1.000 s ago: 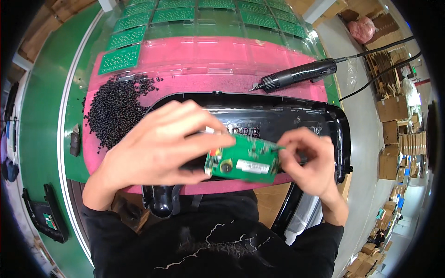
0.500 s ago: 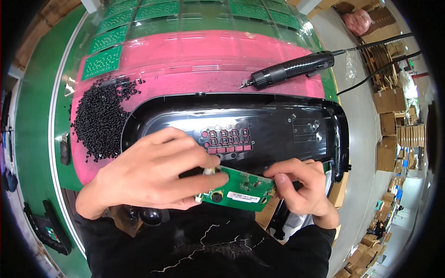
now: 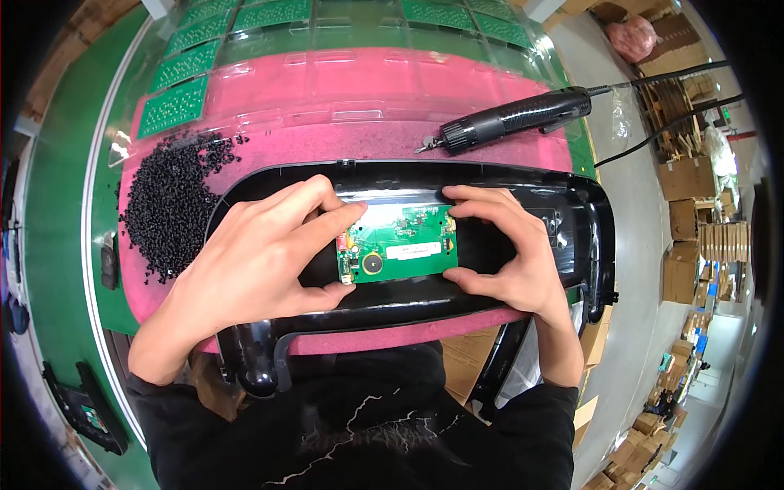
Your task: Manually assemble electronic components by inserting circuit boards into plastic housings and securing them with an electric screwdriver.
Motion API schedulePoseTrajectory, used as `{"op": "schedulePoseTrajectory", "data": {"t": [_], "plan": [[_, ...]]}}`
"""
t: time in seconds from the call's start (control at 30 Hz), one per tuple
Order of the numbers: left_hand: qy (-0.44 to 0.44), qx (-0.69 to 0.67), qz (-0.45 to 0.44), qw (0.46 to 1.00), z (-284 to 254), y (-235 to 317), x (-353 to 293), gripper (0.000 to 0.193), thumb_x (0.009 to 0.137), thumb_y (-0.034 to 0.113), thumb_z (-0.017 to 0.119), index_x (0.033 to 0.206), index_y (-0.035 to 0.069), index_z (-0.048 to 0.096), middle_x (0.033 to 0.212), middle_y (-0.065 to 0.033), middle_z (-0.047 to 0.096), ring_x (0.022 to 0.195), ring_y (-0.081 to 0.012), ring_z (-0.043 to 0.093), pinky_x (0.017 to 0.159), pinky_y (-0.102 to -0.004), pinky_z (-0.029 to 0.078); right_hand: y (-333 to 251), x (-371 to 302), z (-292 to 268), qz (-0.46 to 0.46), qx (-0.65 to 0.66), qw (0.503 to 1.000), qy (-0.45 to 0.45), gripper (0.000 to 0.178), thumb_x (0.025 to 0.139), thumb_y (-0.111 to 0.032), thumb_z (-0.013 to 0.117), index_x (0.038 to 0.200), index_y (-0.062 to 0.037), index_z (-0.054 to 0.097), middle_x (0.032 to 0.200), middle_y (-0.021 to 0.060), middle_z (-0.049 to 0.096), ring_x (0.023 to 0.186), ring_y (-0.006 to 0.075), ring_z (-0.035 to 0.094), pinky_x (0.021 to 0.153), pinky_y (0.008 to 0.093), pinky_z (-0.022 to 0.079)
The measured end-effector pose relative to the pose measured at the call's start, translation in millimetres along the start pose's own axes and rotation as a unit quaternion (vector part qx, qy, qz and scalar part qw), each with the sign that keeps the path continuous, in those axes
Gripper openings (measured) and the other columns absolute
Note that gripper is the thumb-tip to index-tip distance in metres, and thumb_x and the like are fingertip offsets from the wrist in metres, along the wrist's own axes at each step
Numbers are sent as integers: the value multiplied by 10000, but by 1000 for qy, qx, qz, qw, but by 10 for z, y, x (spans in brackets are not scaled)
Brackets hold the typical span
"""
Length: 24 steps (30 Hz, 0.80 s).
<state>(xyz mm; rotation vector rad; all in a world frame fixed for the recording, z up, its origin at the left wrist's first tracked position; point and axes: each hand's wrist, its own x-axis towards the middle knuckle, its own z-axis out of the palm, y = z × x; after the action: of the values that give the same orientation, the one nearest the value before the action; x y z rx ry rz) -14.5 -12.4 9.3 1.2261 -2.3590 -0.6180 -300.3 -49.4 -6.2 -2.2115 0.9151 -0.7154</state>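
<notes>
A green circuit board (image 3: 400, 237) with a white label and a round black part faces up over the middle of a long black plastic housing (image 3: 490, 304). My left hand (image 3: 273, 245) grips its left edge, thumb at the near corner and fingers at the far one. At the right edge my right hand (image 3: 514, 249) holds the board the same way, fingers curved around the corners. The board covers the row of cut-outs in the housing. Whether it rests on the housing floor or hovers just above, I cannot tell.
Beyond the housing, a black electric screwdriver (image 3: 514, 120) with a cord lies on the pink mat (image 3: 327, 140). Left of the housing is a heap of small black screws (image 3: 170, 208). Clear plastic trays with green circuit boards (image 3: 174, 107) stand at the back.
The circuit board has moved away from my body, from the housing's near edge to over its cut-outs, and now lies flatter. Both hands moved with it and now grip its two ends.
</notes>
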Motion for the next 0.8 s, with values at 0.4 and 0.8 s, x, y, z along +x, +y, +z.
{"op": "schedulePoseTrajectory", "data": {"t": [0.4, 0.8], "plan": [[-29, 28, -20, 999, 53, 14, 63, 648, 558, 150, 808, 1155, 35, 584, 1079, -94, 564, 916, -297, 581, 763, -380, 503, 33, -31, 30, 12, -25, 999, -20, 574, 595, -51, 822, 1128, -25, 611, 1168, 116, 584, 1058, 317, 553, 905, 384, 467], [-36, 32, -12, 999, 60, -18, 65, 654, 559, 143, 807, 1155, 26, 565, 1117, -102, 549, 941, -300, 561, 787, -382, 487, 14, -20, 61, 22, -33, 999, -9, 581, 540, -29, 809, 1093, -17, 632, 1131, 127, 604, 1041, 304, 583, 913, 382, 452]]}}
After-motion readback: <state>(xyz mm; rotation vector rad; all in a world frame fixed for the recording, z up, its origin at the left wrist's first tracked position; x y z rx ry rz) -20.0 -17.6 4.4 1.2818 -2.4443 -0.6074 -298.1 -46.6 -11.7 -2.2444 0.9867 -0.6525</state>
